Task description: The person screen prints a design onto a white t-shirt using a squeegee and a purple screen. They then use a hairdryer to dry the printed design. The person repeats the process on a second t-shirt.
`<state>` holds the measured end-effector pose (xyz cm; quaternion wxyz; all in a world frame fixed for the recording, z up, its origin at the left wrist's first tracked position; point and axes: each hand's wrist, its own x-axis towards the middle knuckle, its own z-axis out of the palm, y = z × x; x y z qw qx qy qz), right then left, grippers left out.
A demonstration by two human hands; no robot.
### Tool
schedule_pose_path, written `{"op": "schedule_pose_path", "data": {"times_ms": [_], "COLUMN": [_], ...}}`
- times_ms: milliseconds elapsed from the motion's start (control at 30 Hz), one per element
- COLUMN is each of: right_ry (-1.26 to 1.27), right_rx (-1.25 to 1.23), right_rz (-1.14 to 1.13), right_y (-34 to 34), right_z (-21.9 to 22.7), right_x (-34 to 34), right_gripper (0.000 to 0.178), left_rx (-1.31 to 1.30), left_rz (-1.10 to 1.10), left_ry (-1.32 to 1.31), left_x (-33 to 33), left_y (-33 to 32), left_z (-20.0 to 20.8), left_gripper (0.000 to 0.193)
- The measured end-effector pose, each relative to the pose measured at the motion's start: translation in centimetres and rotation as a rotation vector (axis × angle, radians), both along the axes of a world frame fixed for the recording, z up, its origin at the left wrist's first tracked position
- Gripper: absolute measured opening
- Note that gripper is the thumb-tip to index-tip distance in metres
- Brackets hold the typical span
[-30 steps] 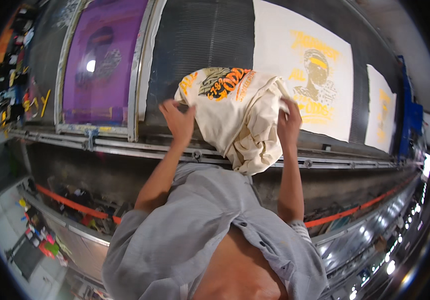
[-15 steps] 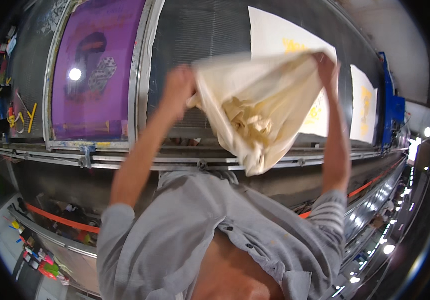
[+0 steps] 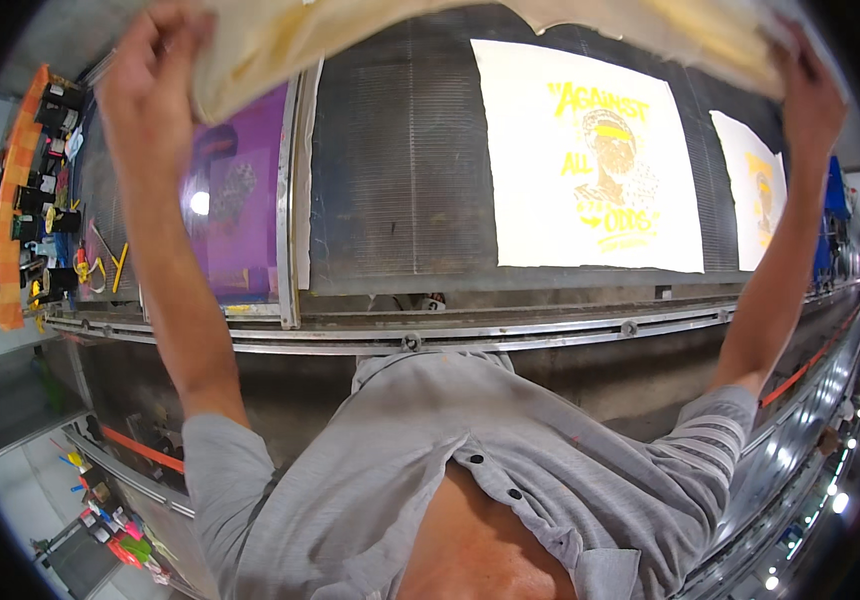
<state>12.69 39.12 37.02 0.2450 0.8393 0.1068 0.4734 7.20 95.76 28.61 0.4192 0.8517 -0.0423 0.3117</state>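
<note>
A cream cloth is stretched wide across the top of the view, raised above the long dark table. Its left end is gripped by my left hand, fingers curled round the edge. At the far right, my right hand pinches the other end. Part of the cloth runs out of the picture. Below it, a white fabric piece with a yellow and brown print of a head and lettering lies flat on the table. A second, similarly printed piece lies to its right, partly behind my right forearm.
A purple printing screen in a metal frame lies on the left, partly behind my left arm. A metal rail runs along the table's near edge. Containers and tools stand at far left, beside a yellow stick.
Both hands have lifted and spread apart, pulling the bunched, sagging cloth up and out into a wide band. More of the printed piece beneath now shows.
</note>
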Motion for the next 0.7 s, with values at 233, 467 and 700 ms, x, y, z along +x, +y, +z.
{"op": "schedule_pose_path", "data": {"times_ms": [233,467,700], "right_ry": [1.032,1.514,0.819], "right_rx": [1.031,1.023,1.191], "right_rz": [0.547,0.245,0.252], "right_y": [6.6,8.2,15.9], "right_z": [-23.3,-35.4,-39.7], "right_x": [-16.0,-27.3,-20.8], "right_gripper": [0.025,0.018,0.021], "left_rx": [-0.104,0.2,0.404], "left_rz": [-0.307,-0.521,-0.474], "left_ry": [0.643,0.885,0.374], "left_x": [-12.6,-19.3,-11.8], "left_y": [2.4,-0.4,-12.5], "left_z": [-17.2,-29.4,-32.1], "left_gripper": [0.011,0.01,0.042]}}
